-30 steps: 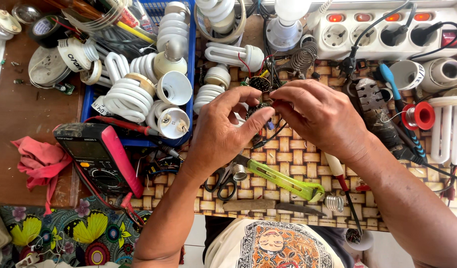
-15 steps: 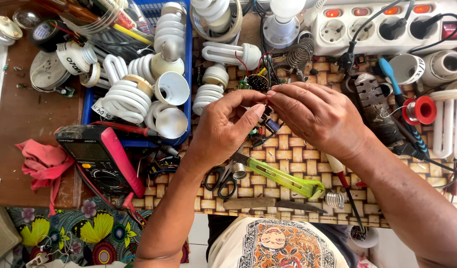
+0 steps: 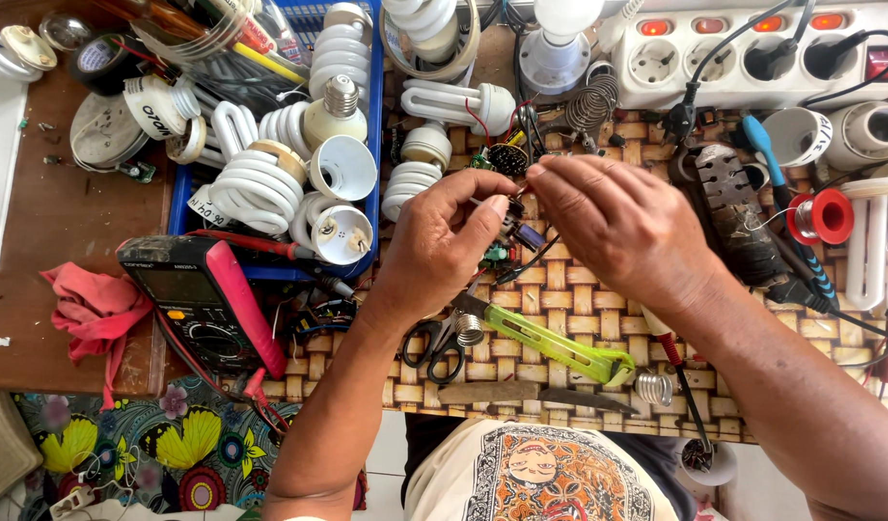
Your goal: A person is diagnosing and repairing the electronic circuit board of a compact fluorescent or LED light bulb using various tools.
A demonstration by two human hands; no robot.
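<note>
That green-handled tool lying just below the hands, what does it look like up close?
The green-handled tool lies flat on the woven bamboo mat, slanting from upper left to lower right. Its long lime-green handle looks plastic, with a darker notched end at the lower right. A grey metal head at the upper left sits beside a small metal lamp base and black-handled scissors. Neither hand touches it; the left hand is above it.

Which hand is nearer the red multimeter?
Left. The left hand is just right of the red multimeter; the right hand is farther right, beyond the left.
</note>
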